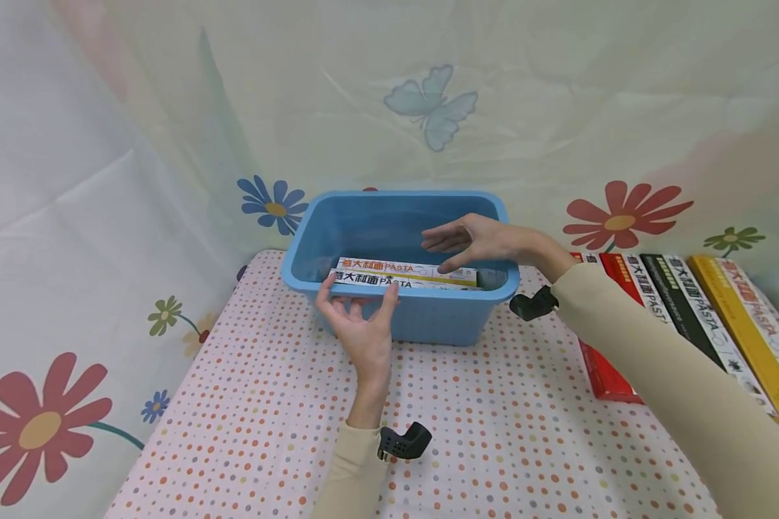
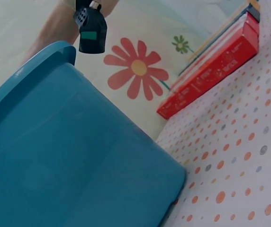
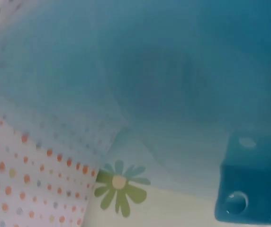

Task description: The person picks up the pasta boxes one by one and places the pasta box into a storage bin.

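A blue plastic bin [image 1: 428, 317] stands on the dotted cloth, with two long pasta boxes lying side by side inside. One is a white-and-yellow pasta box [image 1: 422, 268] with orange lettering; nearer the front wall lies a pasta box [image 1: 363, 278] with black lettering, partly hidden by the rim. My left hand [image 1: 360, 331] holds the near rim, thumb and forefinger tips over it, other fingers bent outside. Above the bin's right part, my right hand [image 1: 474, 238] has its fingers extended leftward and thumb lowered close to the orange-lettered box. Neither wrist view shows fingers.
To the right lie a red pasta box [image 1: 617, 382], a black pasta box [image 1: 681, 310] and a yellow pasta box [image 1: 753, 331], partly behind my right sleeve. A flowered curtain [image 1: 532, 86] hangs behind the bin. Dotted cloth [image 1: 260, 404] covers the table.
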The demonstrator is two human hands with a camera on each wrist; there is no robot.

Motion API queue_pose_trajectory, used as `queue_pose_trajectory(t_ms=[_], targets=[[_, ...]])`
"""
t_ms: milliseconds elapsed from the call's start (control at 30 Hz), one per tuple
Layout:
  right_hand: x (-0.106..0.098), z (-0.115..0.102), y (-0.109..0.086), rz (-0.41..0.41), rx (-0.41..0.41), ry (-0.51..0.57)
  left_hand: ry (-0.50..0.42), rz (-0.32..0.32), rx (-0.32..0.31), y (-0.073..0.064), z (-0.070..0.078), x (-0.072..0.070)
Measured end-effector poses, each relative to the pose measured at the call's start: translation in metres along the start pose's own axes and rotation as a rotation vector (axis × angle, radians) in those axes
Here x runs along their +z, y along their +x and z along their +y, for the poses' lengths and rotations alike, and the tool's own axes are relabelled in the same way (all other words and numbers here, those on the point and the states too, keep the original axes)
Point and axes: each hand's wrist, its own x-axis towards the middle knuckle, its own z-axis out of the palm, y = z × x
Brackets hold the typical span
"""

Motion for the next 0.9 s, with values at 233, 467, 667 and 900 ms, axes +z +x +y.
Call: queue_pose_trajectory(t_ms=[233, 467, 667, 900], targets=[[0.006, -0.001, -0.023, 0.231, -0.098, 0.152, 0.005, 0.0, -0.008, -0.002, -0.003, 0.0], [0.011, -0.005, -0.084, 0.506, -0.169, 0.143, -0.01, -0.004, -0.012, -0.002, -0.003, -0.001], [0.02, 0.03, -0.134, 0.673, -0.113, 0.069, -0.031, 0.001, -0.002, -0.001, -0.005, -0.008], [0.041, 0.095, -0.187, 0.786, 0.073, -0.035, -0.035, -0.014, 0.009, 0.0, -0.008, -0.008]])
